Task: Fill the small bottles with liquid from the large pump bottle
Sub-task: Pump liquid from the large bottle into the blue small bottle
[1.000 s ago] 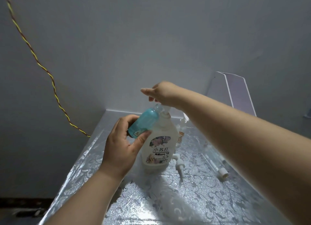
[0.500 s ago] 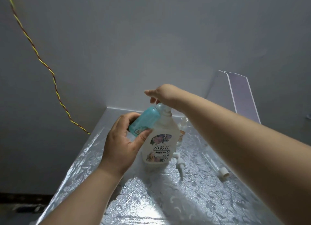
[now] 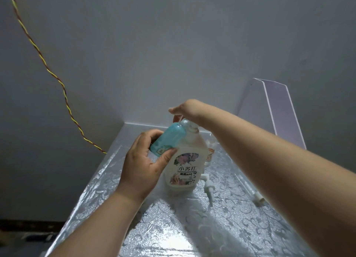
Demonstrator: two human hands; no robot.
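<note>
Our left hand (image 3: 142, 166) clasps the small translucent teal plastic bottle (image 3: 169, 139). We tilt it so its mouth points up toward one o'clock, at the spout of the large white labelled pump bottle (image 3: 185, 166), probably to catch each squirt. That bottle stands upright on the silvery embossed tablecloth (image 3: 192, 228). Our right hand (image 3: 189, 110) lies over the pump head; we cannot tell whether its fingers curl. Neither bottle's fill level is readable.
</note>
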